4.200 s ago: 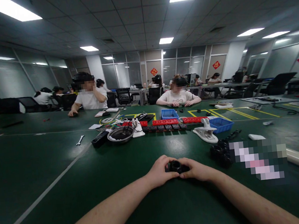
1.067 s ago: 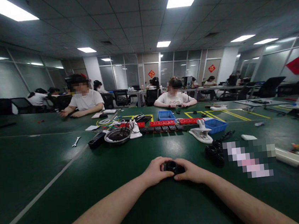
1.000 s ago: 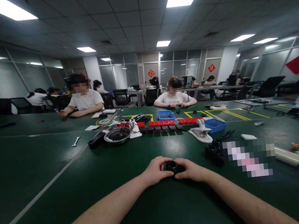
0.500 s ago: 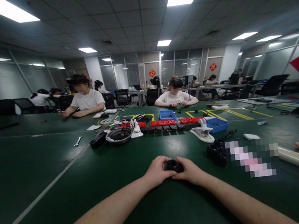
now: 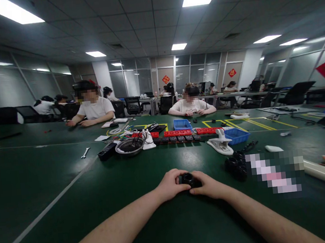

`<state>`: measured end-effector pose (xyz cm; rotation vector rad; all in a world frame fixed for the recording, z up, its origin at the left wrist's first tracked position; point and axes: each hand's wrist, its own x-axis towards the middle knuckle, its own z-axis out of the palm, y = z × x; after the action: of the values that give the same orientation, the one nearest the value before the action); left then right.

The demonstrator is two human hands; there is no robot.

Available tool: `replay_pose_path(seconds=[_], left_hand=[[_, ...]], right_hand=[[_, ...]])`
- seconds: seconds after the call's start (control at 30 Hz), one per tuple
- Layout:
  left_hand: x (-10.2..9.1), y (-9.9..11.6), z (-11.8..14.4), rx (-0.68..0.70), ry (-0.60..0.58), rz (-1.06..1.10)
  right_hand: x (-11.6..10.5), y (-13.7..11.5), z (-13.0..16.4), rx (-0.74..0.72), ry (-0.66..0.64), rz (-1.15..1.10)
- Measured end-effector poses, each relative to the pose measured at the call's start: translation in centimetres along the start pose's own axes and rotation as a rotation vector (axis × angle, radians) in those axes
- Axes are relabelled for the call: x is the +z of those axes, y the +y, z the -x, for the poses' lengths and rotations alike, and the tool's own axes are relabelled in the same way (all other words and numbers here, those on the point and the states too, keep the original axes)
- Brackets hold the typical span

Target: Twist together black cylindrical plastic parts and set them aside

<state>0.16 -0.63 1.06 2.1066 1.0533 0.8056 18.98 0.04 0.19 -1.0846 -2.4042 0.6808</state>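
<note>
1. Fingers of both hands are curled around a small black round part [image 5: 189, 179], one hand on each side.
2. The left hand [image 5: 169, 185] grips the left side of the part, with its thumb on the near edge.
3. The right hand [image 5: 208, 184] grips the right side, so the two hands nearly touch each other.
4. The part sits low, on or just above the green table [image 5: 71, 193], right in front of the person. It is too small to tell if it is one piece or two.
5. This looks like the step of fitting or twisting the little part between both hands. It seems to be in the middle, not done.
6. The next move would need a firm hold with one hand and a small careful turn or push with the other. The part is tiny, so it could slip out.
7. More black round parts [image 5: 236, 164] lie in a small pile to the right, near the right hand but not touching it.
8. Farther back there is a white clip-like thing [image 5: 221, 143], a blue tray [image 5: 237, 134], a row of red blocks [image 5: 178, 133] and a metal bowl [image 5: 129, 146].
9. Two other people sit across the table, busy with their own hands, well apart from this person.
</note>
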Motion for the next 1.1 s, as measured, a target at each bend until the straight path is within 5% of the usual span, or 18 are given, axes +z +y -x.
replay_pose_path(seconds=[0.53,0.83,0.93,1.1], left_hand=[[0.1,0.4,0.2,-0.021,0.007,-0.005],[1.7,0.4,0.3,-0.118,0.188,-0.041],[1.6,0.1,0.2,-0.101,0.161,-0.019],[0.8,-0.1,0.2,-0.046,0.068,0.033]], right_hand=[[-0.2,0.1,-0.1,0.054,-0.014,-0.089],[2.0,-1.8,-0.1,0.280,0.240,0.399],[1.9,-2.2,0.0,0.242,0.240,0.440],[0.8,-1.3,0.2,0.064,0.117,0.156]])
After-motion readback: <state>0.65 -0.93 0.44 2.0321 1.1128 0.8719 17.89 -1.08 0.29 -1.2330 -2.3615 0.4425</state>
